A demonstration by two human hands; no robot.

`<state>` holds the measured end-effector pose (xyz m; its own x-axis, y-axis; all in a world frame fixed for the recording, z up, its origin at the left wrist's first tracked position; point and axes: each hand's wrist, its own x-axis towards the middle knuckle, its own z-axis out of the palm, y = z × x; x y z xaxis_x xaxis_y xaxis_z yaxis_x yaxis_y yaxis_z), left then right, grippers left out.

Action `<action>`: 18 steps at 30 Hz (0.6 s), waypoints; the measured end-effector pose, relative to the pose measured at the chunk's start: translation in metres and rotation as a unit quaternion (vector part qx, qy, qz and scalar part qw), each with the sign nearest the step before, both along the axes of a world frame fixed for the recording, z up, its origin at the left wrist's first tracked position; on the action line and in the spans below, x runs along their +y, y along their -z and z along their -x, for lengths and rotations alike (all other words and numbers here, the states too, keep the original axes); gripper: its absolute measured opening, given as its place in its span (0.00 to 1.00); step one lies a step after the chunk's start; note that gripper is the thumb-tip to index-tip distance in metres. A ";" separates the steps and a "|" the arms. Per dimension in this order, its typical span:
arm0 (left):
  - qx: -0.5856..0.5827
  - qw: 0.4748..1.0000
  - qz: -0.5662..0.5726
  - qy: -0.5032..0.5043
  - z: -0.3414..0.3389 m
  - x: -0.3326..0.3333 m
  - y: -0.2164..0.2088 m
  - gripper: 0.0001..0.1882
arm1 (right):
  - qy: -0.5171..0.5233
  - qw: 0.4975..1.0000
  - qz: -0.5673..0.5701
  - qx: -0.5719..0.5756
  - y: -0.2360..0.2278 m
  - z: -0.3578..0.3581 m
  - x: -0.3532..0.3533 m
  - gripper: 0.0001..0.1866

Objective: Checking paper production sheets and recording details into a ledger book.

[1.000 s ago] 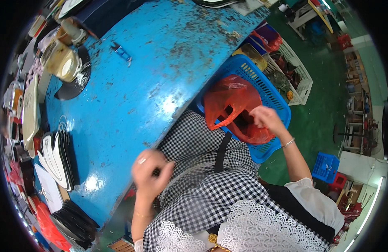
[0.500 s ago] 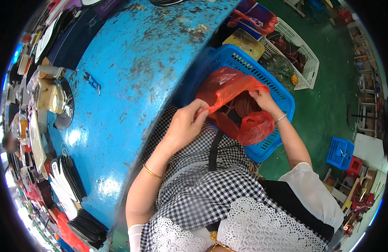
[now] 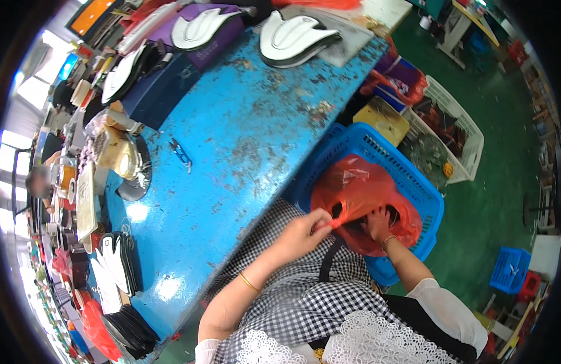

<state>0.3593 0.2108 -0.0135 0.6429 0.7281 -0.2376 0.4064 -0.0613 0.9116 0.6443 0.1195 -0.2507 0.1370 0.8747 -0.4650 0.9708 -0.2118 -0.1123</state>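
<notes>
A red plastic bag [image 3: 347, 182] sits inside a blue slotted basket [image 3: 436, 209], at the right of the workbench. With its thumb and fingers pinched together, my left hand [image 3: 303, 233] holds the near left edge of the bag and pulls it taut. My right hand [image 3: 377, 225] is at the bag's mouth with its fingers spread, partly inside. Dark gaps show beside that hand, but what lies in the bag is mostly hidden by the plastic.
Left of me stretches a worn blue workbench [image 3: 232, 151] with a small blue cutter [image 3: 181, 155] on it. Stacks of white-and-black cut pieces [image 3: 295, 39] lie at its far end. Beyond the basket stand a yellowish lidded container [image 3: 382, 120] and a white crate [image 3: 465, 155] with dark pieces.
My right hand has left the bag's far rim and moved into its mouth. The bag has sagged partly closed over the brown pieces. The view has shifted, showing more of the bench's far end.
</notes>
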 end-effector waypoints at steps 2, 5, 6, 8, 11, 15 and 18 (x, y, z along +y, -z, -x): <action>-0.023 0.999 0.016 0.036 0.006 -0.012 0.005 0.10 | -0.042 0.998 0.031 -0.017 0.007 -0.016 0.007 0.31; -0.040 0.995 0.058 0.072 0.029 -0.036 0.028 0.16 | -0.095 0.990 0.020 0.100 -0.025 0.005 0.033 0.28; -0.018 0.994 0.058 0.094 0.037 -0.044 0.038 0.18 | -0.113 0.981 0.021 0.153 -0.039 0.012 0.044 0.26; -0.027 0.994 0.035 0.101 0.056 -0.065 0.059 0.17 | -0.154 0.954 0.031 0.256 -0.066 0.033 0.042 0.23; -0.164 0.968 0.182 -0.050 0.077 -0.082 0.079 0.17 | -0.239 0.913 0.071 0.322 -0.126 0.066 0.043 0.19; -0.095 0.970 0.169 -0.144 0.105 -0.096 0.089 0.12 | -0.394 0.869 0.103 0.281 -0.224 0.136 0.062 0.16; -0.082 0.968 0.151 -0.180 0.118 -0.112 0.098 0.10 | -0.429 0.812 0.162 0.362 -0.271 0.171 0.082 0.16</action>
